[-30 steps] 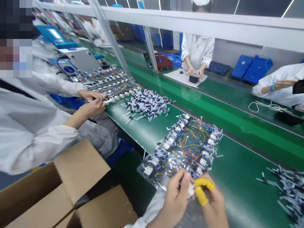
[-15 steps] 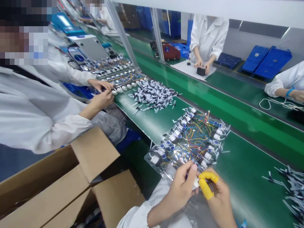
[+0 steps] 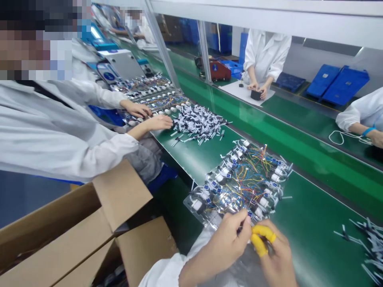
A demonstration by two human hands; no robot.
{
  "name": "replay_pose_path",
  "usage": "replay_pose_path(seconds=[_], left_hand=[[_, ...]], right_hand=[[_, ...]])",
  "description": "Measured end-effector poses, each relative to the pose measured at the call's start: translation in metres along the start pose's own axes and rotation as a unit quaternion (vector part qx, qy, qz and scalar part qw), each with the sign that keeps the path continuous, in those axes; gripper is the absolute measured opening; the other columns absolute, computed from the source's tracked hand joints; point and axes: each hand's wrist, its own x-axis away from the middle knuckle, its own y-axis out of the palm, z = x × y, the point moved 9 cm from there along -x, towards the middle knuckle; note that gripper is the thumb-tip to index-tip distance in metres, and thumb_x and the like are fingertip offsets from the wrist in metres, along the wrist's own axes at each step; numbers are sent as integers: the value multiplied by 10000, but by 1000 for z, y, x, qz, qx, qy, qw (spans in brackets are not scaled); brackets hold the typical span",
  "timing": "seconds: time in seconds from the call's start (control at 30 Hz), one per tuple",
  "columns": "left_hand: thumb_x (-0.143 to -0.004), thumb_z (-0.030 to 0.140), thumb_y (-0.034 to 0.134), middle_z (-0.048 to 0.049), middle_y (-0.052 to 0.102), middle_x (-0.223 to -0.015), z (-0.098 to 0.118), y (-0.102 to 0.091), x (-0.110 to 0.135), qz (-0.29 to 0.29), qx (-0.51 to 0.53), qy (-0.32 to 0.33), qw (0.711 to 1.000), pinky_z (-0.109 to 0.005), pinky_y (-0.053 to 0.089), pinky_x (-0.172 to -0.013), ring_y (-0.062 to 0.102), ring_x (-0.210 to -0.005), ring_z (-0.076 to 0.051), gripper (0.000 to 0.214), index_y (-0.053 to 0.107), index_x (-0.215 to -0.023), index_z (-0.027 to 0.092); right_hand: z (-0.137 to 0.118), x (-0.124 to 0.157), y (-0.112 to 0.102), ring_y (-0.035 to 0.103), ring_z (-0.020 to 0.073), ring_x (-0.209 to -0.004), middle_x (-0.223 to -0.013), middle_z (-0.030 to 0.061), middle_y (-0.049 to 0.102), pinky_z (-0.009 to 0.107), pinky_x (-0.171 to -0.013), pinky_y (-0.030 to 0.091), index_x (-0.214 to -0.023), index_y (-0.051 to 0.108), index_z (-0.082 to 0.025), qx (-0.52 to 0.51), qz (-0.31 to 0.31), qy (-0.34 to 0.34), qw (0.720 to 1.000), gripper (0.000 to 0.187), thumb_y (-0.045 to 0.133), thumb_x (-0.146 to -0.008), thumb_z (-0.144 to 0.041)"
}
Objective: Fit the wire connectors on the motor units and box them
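My left hand (image 3: 226, 243) and my right hand (image 3: 277, 259) meet just past the near corner of a clear plastic tray (image 3: 191, 205). Their fingers pinch a small white part (image 3: 249, 229), which is almost wholly hidden. Two fingers of my right hand wear yellow finger cots (image 3: 260, 237). The tray holds white valve-like parts joined by many coloured wires. Beyond it lies a heap of short black-and-white wire pieces (image 3: 197, 123), which a co-worker's hand (image 3: 160, 122) touches. A second heap (image 3: 368, 247) sits at the right edge.
A green conveyor belt (image 3: 308, 211) runs past my hands. An open cardboard box (image 3: 119, 199) stands at lower left. Co-workers in white coats (image 3: 266, 52) sit along the line, with blue crates (image 3: 344, 85) behind and a grey machine (image 3: 121, 63) at far left.
The view has swung, shifting the belt and tray in frame. My hands have risen slightly and now hide the white part. The co-worker's hand has moved from the tray row to the wire heap.
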Motion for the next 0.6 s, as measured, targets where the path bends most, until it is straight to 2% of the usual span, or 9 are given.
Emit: replay_pose_path(seconds=[0.07, 0.17, 0.27, 0.4, 0.5, 0.6], left_hand=[[-1072, 396, 316, 17, 460, -698, 6, 1, 2, -9, -61, 16, 998, -314, 377, -691, 489, -738, -192, 338, 404, -790, 231], [-1060, 349, 325, 24, 420, -710, 13, 5, 3, -25, -98, 26, 995, -319, 346, -695, 489, -742, -196, 270, 428, -839, 232], [-1051, 324, 342, 30, 406, -701, 22, 7, 1, -30, -101, 45, 993, -318, 323, -681, 482, -726, -191, 247, 424, -836, 234], [-1076, 336, 346, 40, 452, -649, 29, 13, -8, -51, -47, 63, 996, -311, 315, -671, 459, -651, -163, 336, 380, -759, 231], [-1086, 345, 352, 43, 455, -625, 26, 16, -15, -44, -41, 65, 996, -314, 313, -671, 446, -624, -157, 368, 377, -737, 230], [-1060, 321, 406, 35, 456, -645, 22, 16, -18, -20, -74, 78, 994, -320, 302, -663, 437, -642, -166, 317, 425, -757, 231]], right_hand=[[-5, 1, -3, 644, 143, -706, -858, 22, 679, 207, -619, 509, -992, 713, -211, 14, 14, -25, 999, 177, 578, -978, -98], [-8, 5, -8, 642, 140, -695, -836, 21, 671, 207, -630, 515, -967, 707, -202, 21, 39, -39, 998, 196, 551, -975, -83], [4, 9, -12, 636, 143, -686, -812, 7, 661, 206, -620, 515, -937, 714, -217, -7, 44, 21, 999, 161, 598, -970, -110], [19, 16, -16, 622, 158, -652, -780, 6, 649, 220, -568, 496, -922, 724, -218, -47, 51, 99, 993, 103, 657, -962, -150], [16, 17, -20, 628, 167, -694, -797, 15, 659, 236, -607, 490, -911, 722, -223, -4, 84, 81, 993, 169, 608, -951, -103], [10, 14, -19, 625, 169, -723, -828, 23, 668, 248, -642, 485, -904, 710, -222, 38, 89, 46, 994, 267, 521, -906, -34]])
